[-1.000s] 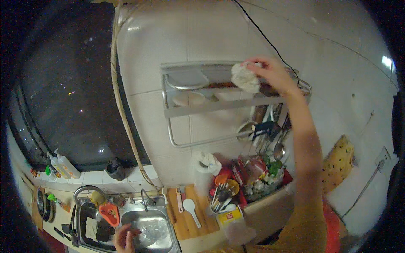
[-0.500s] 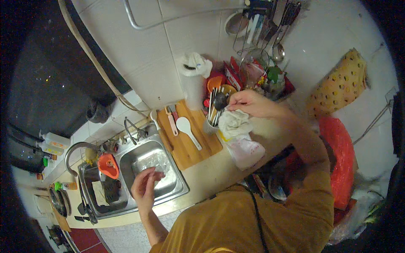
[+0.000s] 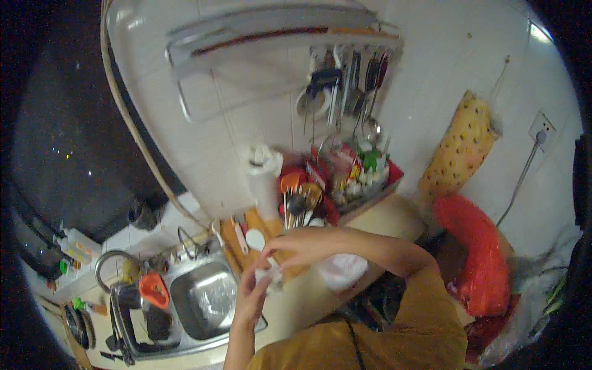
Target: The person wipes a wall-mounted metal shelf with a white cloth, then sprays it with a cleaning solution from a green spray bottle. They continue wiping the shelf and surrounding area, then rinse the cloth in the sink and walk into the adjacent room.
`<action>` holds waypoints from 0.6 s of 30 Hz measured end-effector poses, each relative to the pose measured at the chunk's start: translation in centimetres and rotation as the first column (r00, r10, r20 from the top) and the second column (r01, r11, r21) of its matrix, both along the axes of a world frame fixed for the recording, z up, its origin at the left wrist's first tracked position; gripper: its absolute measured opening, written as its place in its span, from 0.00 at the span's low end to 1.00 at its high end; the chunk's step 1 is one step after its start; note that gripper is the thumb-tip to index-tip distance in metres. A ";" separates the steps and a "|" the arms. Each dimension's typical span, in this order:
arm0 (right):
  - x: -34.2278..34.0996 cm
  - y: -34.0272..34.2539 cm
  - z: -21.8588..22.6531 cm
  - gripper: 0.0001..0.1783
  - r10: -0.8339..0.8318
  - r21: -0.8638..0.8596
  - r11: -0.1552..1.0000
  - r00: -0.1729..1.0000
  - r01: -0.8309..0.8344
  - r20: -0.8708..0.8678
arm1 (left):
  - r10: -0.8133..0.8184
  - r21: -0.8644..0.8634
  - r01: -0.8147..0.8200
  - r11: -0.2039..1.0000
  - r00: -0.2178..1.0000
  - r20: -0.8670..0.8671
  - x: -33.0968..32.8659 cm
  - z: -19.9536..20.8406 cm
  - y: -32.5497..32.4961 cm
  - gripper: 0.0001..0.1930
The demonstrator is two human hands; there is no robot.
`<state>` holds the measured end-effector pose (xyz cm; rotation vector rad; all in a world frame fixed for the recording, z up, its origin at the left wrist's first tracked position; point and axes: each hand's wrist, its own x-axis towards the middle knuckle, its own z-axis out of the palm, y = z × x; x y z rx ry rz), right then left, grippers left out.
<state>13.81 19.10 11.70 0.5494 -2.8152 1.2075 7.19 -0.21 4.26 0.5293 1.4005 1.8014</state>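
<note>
Both left hand [image 3: 248,296] and right hand [image 3: 297,245] apparently grasp white cloth [image 3: 274,280] with fingers [image 3: 275,246], one red packet [image 3: 317,174] illegible.

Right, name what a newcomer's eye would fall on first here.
Probably the bright red plastic bag at the lower right. Next come the left hand and right hand, close together beside the sink, with something whitish and blurred between them. Above the bag, a yellow patterned item stands out against the pale wall.

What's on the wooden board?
A pink-handled tool and the round end of a white spoon show on the wooden board. The right hand covers its middle; what lies beneath can't be seen.
</note>
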 end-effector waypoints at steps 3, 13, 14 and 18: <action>1.2 6.6 9.3 0.13 -0.286 0.025 0.957 0.955 0.289 -0.079 | 0.011 -0.022 -0.010 1.000 1.000 0.028 -0.7 -2.2 -1.0 0.14; 1.0 30.2 28.2 0.13 -0.459 0.462 0.335 0.571 0.821 -0.681 | 0.216 -0.152 -0.201 0.968 0.972 0.089 -1.1 1.1 -1.8 0.14; 0.1 31.2 27.8 0.14 -0.456 0.511 0.334 0.611 0.792 -0.647 | 0.235 -0.123 -0.222 0.967 0.967 0.099 -1.2 0.8 -1.6 0.13; -2.6 34.5 26.5 0.20 -0.506 0.661 0.321 0.712 0.679 -0.486 | 0.242 -0.119 -0.232 0.965 0.967 0.079 -2.3 0.1 -0.8 0.13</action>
